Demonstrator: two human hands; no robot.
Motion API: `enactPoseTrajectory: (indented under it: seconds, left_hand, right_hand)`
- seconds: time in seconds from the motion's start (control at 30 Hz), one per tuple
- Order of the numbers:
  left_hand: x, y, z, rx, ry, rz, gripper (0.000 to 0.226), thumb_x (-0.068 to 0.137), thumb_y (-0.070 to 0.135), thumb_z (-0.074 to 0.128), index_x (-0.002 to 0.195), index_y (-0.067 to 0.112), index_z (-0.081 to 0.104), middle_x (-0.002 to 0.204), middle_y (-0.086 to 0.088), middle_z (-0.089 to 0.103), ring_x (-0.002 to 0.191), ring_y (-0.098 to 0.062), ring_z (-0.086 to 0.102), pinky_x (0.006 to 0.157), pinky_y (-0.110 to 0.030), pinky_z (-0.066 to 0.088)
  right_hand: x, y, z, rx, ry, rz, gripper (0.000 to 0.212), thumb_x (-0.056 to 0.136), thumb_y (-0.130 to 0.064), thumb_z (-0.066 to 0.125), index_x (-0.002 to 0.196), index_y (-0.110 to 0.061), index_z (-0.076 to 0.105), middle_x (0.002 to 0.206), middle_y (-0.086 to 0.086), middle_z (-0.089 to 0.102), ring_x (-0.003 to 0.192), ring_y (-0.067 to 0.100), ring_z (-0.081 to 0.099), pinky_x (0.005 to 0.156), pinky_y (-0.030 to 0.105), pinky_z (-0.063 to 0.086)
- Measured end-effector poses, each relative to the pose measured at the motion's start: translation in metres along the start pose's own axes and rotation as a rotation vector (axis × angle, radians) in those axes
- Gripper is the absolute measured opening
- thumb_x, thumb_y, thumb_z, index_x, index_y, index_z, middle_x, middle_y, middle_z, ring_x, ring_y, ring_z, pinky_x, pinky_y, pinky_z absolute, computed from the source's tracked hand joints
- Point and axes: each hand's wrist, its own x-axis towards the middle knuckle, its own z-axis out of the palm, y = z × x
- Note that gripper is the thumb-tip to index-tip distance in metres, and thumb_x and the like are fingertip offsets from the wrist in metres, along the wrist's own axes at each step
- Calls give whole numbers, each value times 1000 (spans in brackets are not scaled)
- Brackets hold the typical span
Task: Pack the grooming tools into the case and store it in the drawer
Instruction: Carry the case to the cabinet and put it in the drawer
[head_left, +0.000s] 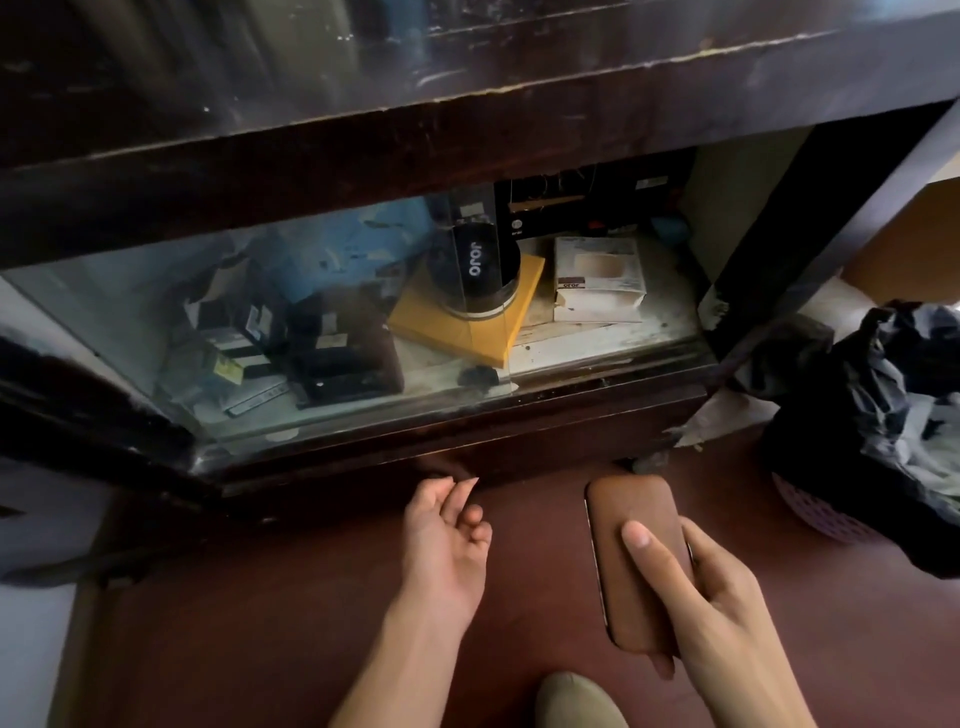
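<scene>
Brown case (636, 558): a closed, rounded leather-look pouch, at about 5 o'clock in the view, above the dark red floor (249, 623).
Right hand (714, 608): grasping the case, thumb laid across its top face, fingers wrapped beneath its right edge.
Left hand (449, 545): at 6 o'clock, palm up, fingers loosely curled, gripping nothing; its fingertips are just in front of the lower front edge of the cabinet (363, 457).
Cabinet: dark, worn wood filling the upper half of the view, with a glass-fronted compartment; the glass pane (156, 332) covers the left part.
Inside, centre: a black cylindrical tub (475, 270) marked "JOJO" stands on a yellow flat box (467, 322).
Inside, right: a white carton (597, 278) lies at about 1 o'clock from the tub, just beside the yellow box.
Inside, left: dark boxes (311, 343) behind the glass, details blurred.
Far right: a basket (826, 514) lined with a dark bag (893, 405) at 3 o'clock, well apart from the case.
Drawer: cannot tell where it is.
</scene>
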Motion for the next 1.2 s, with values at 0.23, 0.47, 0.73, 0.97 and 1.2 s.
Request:
enactPoseTrajectory:
  seconds: [0.23,0.47,0.73,0.97,1.2]
  left_hand:
    - [-14,-15,-14,19,25,-7,14,99,13,49,109,12,58,99,-4,62,61,-11,37,59,-23,27]
    - [-31,-28,-28,32,50,-25,12,97,13,49,95,14,61,94,-2,62,61,-11,36,58,-24,25]
    - [-58,-46,-44,0,130,-55,18,97,12,48,88,18,62,89,0,66,57,-11,34,52,-23,21]
    - [-70,-35,-49,-37,142,-138,17,95,11,52,87,12,67,89,-5,71,66,-17,50,59,-28,30]
    - [-88,0,-80,-185,127,-208,48,97,39,51,127,4,64,123,-21,72,102,-33,67,87,-41,46]
  right_hand:
    - [-13,0,-4,21,27,29,31,87,-53,81,72,-27,73,58,0,66,42,8,57,39,18,43]
    - [-27,3,-11,17,83,-34,34,81,-53,80,78,-20,73,51,-3,57,37,10,52,37,16,41]
    - [-36,-10,-15,-55,61,-144,39,68,-50,86,95,-27,69,53,11,62,35,14,51,39,13,41]
    - [12,-58,7,-377,-242,-475,29,100,-56,57,120,-40,71,96,-9,76,81,6,71,65,11,51]
    - [73,-63,51,-824,-602,-592,33,107,-43,51,135,-33,67,121,-22,73,114,-4,65,94,18,49]
